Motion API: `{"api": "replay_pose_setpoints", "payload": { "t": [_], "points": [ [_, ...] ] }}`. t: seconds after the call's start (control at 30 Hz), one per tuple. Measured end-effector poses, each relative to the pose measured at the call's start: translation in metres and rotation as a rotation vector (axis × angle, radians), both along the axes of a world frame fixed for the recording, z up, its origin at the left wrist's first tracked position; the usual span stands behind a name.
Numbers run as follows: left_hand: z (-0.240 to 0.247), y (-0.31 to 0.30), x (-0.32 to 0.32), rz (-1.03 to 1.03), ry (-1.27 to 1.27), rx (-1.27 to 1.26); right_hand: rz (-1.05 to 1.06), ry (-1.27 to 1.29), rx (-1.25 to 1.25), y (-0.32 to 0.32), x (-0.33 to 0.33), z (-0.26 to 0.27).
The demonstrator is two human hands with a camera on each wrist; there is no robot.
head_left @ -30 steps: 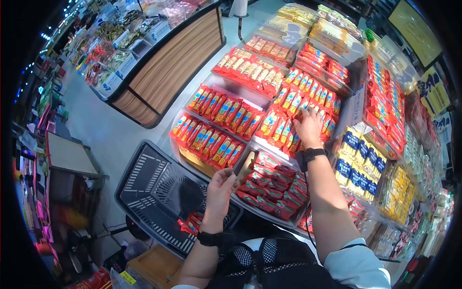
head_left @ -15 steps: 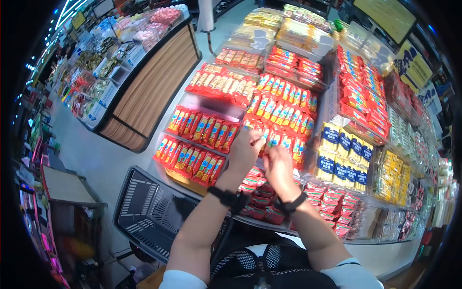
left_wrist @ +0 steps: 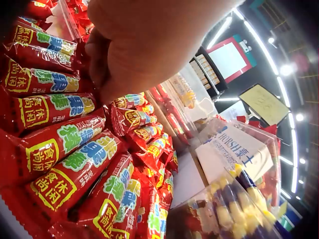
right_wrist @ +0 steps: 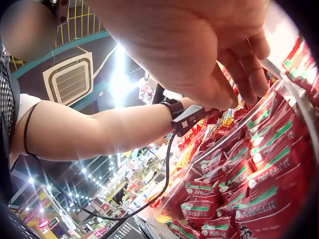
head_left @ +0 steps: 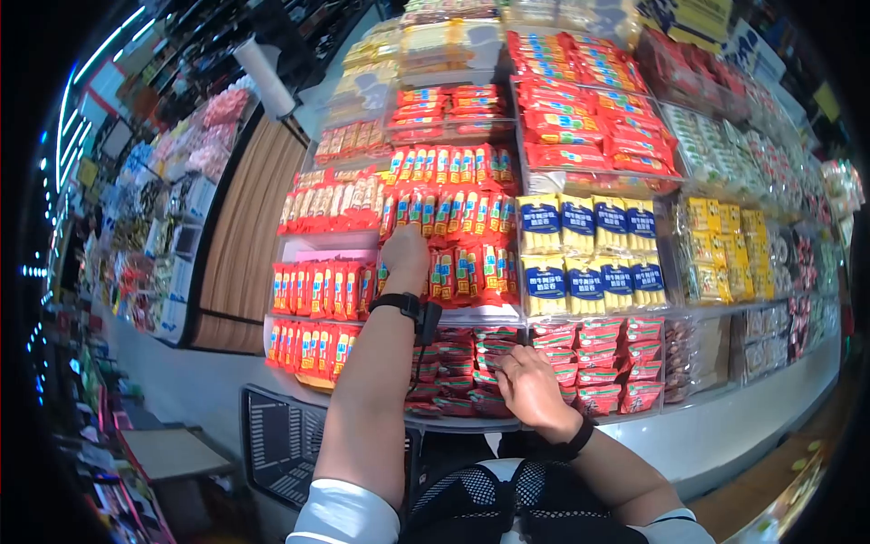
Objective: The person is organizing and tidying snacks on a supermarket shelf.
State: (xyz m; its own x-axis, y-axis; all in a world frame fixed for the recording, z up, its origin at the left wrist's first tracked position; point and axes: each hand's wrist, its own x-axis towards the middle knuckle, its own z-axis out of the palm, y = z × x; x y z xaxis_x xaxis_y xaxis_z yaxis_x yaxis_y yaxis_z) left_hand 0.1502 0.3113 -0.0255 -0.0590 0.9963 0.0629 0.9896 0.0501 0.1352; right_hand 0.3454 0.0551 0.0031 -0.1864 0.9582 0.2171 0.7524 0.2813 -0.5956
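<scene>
In the head view my left hand (head_left: 405, 258) reaches over the front rows of red snack packs (head_left: 471, 276) with blue, green and yellow lettering. The left wrist view has the hand (left_wrist: 134, 47) right at the packs (left_wrist: 75, 154), its fingertips mostly hidden; I cannot tell whether it grips one. Nearer my body, my right hand (head_left: 535, 381) hovers by the divider between two bins of dark red packets (head_left: 598, 363) with green bands. Its fingers are loosely bent with nothing visible in them, as the right wrist view of that hand (right_wrist: 199, 55) also shows.
Cream packs with blue labels (head_left: 580, 258) stand right of the red ones, with yellow packs (head_left: 725, 245) beyond. A dark shopping basket (head_left: 285, 444) is at the lower left, by the stand's front edge. A wood-panelled display (head_left: 249, 227) stands across the aisle.
The head view has turned to the right. My hands, together over the red packs half a second ago, have parted: the left reaches farther in, the right has drawn back towards the front bins.
</scene>
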Motion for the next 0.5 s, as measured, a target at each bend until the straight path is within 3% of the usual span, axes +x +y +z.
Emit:
{"api": "replay_pose_setpoints", "payload": {
  "t": [0.3, 0.4, 0.47, 0.5],
  "points": [
    [-0.017, 0.013, -0.006, 0.028, -0.053, 0.063, 0.015, 0.086, 0.081, 0.003, 0.005, -0.005],
    [-0.008, 0.009, -0.001, -0.018, -0.075, 0.138, 0.005, 0.095, 0.083, 0.002, 0.003, -0.009],
    [-0.005, 0.004, 0.006, -0.223, -0.131, 0.336, 0.012, 0.092, 0.045, 0.001, 0.003, -0.010],
    [-0.005, 0.002, 0.010, -0.226, -0.133, 0.336, 0.009, 0.091, 0.046, 0.001, 0.003, -0.010]
  ]
}}
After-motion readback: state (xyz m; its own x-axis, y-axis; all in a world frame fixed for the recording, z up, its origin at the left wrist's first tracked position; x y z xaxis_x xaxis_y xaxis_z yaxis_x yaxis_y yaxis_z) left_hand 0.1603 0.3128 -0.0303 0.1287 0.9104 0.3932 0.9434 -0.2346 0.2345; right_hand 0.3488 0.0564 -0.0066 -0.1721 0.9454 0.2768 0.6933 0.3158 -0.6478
